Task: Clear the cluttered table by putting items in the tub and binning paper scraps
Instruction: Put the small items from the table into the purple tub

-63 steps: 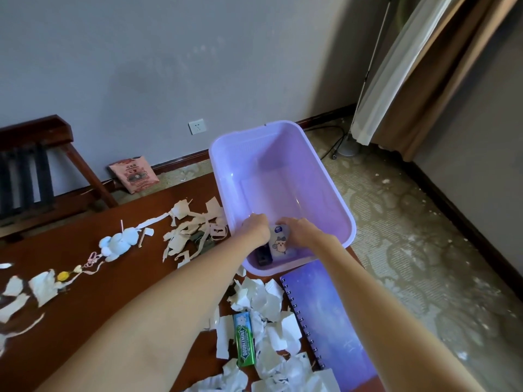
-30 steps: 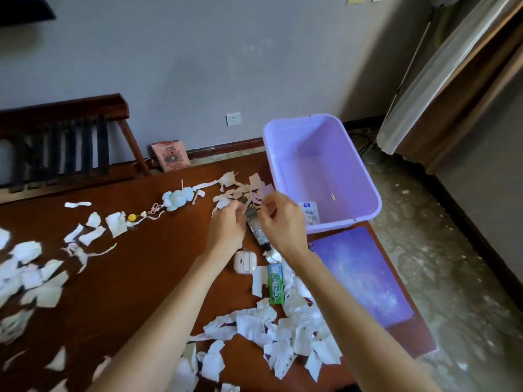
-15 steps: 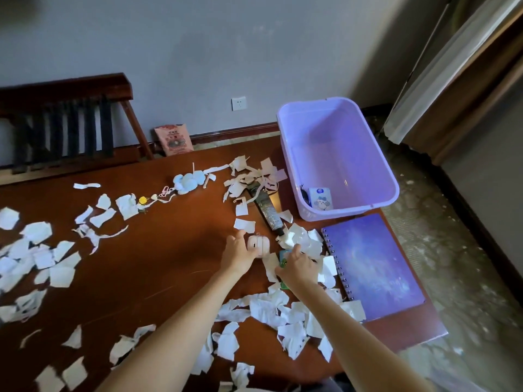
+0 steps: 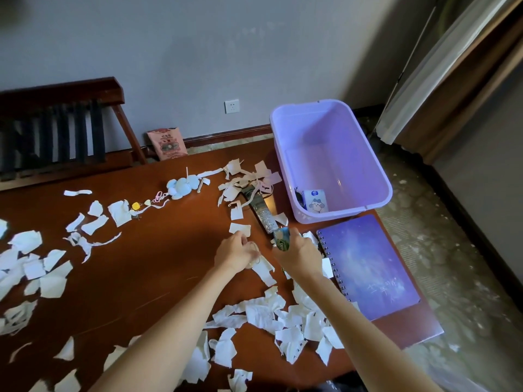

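Currently, almost no legible text. My right hand (image 4: 300, 253) is fisted round the green gum pack (image 4: 282, 239), centre frame, with the pack sticking up past my fingers; its label is too blurred to read. My left hand (image 4: 236, 254), just beside it, has its fingers curled over a small pale rounded item (image 4: 254, 256), mostly hidden. Both forearms reach in from the bottom edge.

The purple tub (image 4: 377, 200) sits upper right and holds a white box (image 4: 314, 200) with a cartoon figure and a blue logo; I can't read the text. The tube (image 4: 260, 212) between hands and tub has fine print, unreadable. The purple notebook (image 4: 368, 267) at right has faint script, unreadable. Paper scraps (image 4: 263, 312) cover the tabletop (image 4: 135, 267).
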A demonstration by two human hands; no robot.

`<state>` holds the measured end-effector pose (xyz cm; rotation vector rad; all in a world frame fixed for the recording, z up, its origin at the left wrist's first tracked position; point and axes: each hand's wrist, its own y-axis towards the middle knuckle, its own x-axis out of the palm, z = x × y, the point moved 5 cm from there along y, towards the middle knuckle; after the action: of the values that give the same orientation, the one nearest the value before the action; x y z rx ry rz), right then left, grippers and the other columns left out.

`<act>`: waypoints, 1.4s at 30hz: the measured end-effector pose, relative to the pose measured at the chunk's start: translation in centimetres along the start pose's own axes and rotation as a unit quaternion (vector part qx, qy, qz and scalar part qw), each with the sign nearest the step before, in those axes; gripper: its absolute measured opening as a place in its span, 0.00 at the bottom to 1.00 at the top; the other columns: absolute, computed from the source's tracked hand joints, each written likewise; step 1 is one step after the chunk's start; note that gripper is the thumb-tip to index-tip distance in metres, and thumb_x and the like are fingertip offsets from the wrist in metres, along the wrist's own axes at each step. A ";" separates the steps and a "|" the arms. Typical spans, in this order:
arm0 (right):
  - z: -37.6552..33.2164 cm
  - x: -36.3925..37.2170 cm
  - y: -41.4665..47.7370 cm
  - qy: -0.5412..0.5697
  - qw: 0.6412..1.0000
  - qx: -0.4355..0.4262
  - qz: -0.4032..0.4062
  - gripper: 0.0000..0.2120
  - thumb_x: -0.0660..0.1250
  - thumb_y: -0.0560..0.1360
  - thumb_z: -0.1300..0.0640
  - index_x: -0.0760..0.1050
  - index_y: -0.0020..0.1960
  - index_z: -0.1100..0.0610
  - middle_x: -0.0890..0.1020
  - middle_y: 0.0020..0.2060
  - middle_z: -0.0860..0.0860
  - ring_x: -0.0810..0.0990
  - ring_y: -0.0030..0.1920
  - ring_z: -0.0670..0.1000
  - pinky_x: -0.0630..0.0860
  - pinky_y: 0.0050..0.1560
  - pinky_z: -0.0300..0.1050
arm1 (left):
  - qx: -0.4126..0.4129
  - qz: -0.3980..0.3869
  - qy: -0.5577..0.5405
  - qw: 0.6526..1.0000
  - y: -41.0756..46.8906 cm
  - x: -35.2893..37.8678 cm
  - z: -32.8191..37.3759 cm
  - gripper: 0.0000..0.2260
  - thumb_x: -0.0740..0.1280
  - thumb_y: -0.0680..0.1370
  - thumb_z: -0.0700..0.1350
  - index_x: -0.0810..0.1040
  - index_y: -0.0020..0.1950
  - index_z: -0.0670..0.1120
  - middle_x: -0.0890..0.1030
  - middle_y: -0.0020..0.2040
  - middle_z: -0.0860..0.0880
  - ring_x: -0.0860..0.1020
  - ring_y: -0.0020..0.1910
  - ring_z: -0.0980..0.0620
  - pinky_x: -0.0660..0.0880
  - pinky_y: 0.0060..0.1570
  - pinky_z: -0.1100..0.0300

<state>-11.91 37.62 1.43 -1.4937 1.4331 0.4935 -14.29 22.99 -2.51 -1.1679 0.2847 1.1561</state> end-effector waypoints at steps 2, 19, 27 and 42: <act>-1.0 -1.7 0.0 0.012 0.999 -0.026 0.022 0.23 0.64 0.75 0.49 0.66 0.65 0.58 0.81 0.52 0.56 0.81 0.51 0.55 0.76 0.43 0.43 | -0.002 0.011 -0.027 1.000 -0.5 -1.5 0.1 0.16 0.66 0.76 0.48 0.75 0.61 0.43 0.79 0.58 0.45 0.78 0.56 0.46 0.74 0.45 0.57; 1.6 -14.1 8.0 0.049 0.995 0.017 0.083 0.25 0.67 0.73 0.53 0.64 0.66 0.59 0.79 0.52 0.61 0.78 0.53 0.63 0.73 0.47 0.51 | 0.135 -0.003 -0.289 0.948 -0.2 -9.1 17.7 0.12 0.69 0.75 0.40 0.74 0.57 0.45 0.74 0.53 0.45 0.79 0.42 0.47 0.82 0.40 0.54; 6.7 -14.5 13.1 -0.062 0.998 0.029 0.007 0.26 0.63 0.76 0.56 0.59 0.71 0.56 0.79 0.55 0.62 0.78 0.56 0.62 0.75 0.49 0.51 | 0.097 -0.054 -0.209 0.972 4.5 -2.6 22.1 0.04 0.69 0.74 0.40 0.76 0.47 0.45 0.75 0.51 0.42 0.76 0.50 0.45 0.71 0.45 0.57; 8.3 -13.2 17.6 -0.149 0.987 -0.009 -0.063 0.17 0.53 0.79 0.64 0.62 0.67 0.61 0.76 0.59 0.65 0.75 0.59 0.65 0.74 0.53 0.53 | 0.098 -0.082 -0.014 0.992 8.8 4.6 23.6 0.05 0.64 0.76 0.41 0.79 0.43 0.42 0.80 0.44 0.44 0.76 0.48 0.46 0.68 0.44 0.57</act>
<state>-28.38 54.35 2.32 -1.4461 1.0981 0.6243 -28.04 44.45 -0.55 -0.9825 0.2699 0.9752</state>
